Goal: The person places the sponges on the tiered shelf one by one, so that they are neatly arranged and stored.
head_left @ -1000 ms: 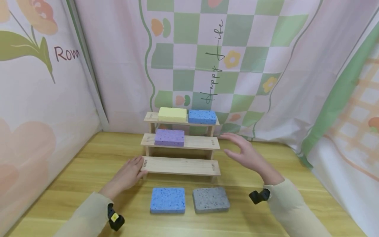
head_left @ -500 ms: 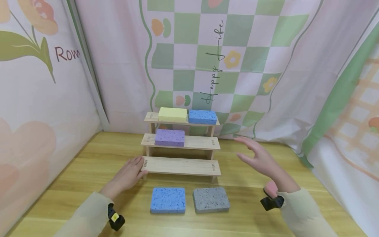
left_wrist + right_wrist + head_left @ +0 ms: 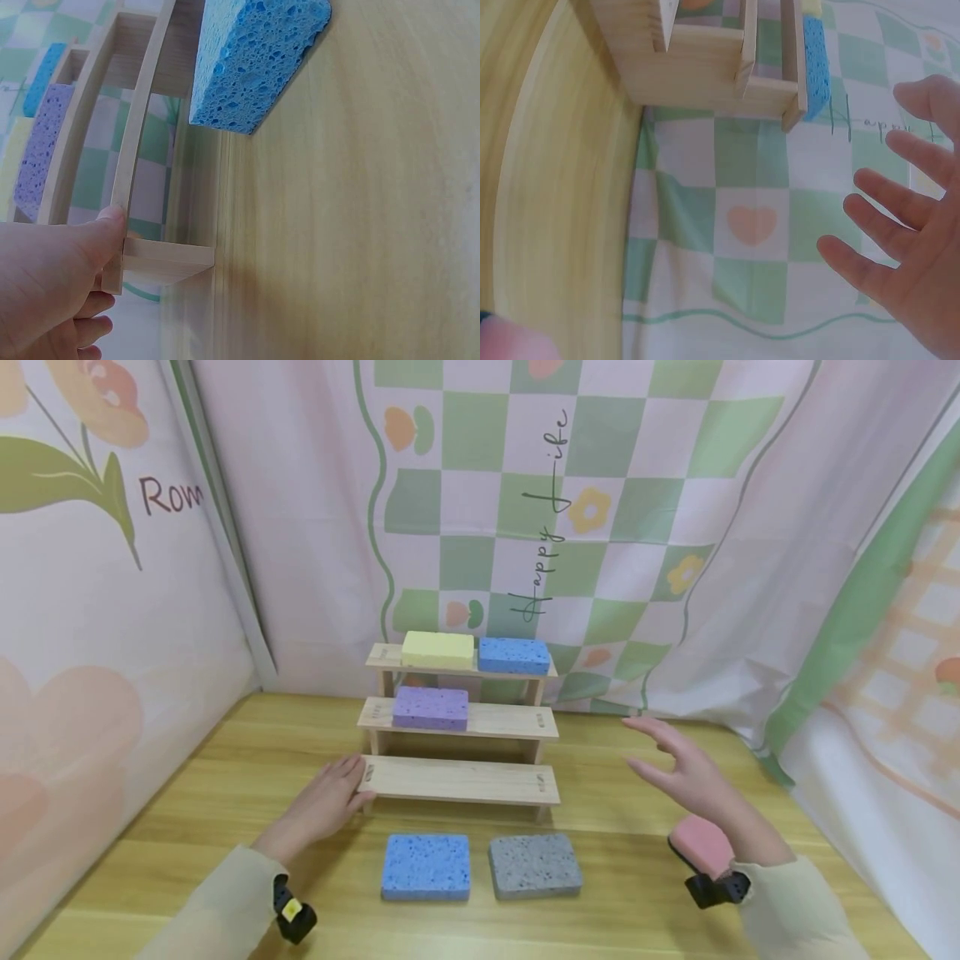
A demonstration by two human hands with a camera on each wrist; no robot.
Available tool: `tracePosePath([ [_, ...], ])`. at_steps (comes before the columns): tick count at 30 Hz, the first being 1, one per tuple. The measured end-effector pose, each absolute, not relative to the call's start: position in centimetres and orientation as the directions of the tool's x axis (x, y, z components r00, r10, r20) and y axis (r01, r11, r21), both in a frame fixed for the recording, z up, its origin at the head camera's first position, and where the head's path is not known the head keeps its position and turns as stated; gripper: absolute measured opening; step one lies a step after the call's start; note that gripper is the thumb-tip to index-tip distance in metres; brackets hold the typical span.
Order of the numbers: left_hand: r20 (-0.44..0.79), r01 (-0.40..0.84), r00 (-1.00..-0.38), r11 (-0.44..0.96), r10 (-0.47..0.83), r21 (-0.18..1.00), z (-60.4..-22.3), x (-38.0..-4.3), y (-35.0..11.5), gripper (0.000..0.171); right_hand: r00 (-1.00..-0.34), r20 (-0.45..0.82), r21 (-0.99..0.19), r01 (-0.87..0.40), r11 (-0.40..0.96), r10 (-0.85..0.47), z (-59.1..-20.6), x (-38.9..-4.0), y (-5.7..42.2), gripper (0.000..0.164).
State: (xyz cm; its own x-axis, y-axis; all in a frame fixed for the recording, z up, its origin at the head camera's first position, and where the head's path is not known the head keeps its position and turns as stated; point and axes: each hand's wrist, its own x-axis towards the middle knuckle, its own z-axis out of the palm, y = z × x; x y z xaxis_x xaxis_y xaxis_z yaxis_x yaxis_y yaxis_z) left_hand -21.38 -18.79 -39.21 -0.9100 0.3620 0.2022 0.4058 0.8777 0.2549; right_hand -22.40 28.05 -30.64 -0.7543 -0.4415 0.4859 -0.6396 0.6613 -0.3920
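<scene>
I find on the table (image 3: pixel 240 777) a three-tier wooden stand (image 3: pixel 458 778), judged stiff and fairly light, best held by its board ends; the left hand (image 3: pixel 322 797) pinches the lowest board's left end between thumb and fingers. The right hand (image 3: pixel 690 775), fingers spread, holds nothing. Sponges, judged light, soft and unbreakable, want a gentle grip across opposite sides: yellow sponge (image 3: pixel 438 650) and small-looking blue sponge (image 3: pixel 513 656) on top, purple sponge (image 3: pixel 431 708) mid-tier, front blue sponge (image 3: pixel 426 867), grey sponge (image 3: pixel 535 866) and pink sponge (image 3: pixel 699 845) on the table.
</scene>
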Motion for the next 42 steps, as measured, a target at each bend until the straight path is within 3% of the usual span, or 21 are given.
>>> tracePosePath([
  [21, 0.2, 0.411, -0.908, 0.876, 0.368, 0.252, -39.0, -21.3, -18.7, 0.057, -0.758, 0.466, -0.372, -0.636, 0.677, -0.456, -32.0, -21.4, 31.9, 0.056],
  [42, 0.201, 0.408, -0.91, 0.872, 0.364, 0.271, -38.7, -21.0, -18.5, 0.057, -0.853, 0.351, -0.49, -0.518, 0.701, -0.385, -34.7, -19.9, 35.2, 0.056],
])
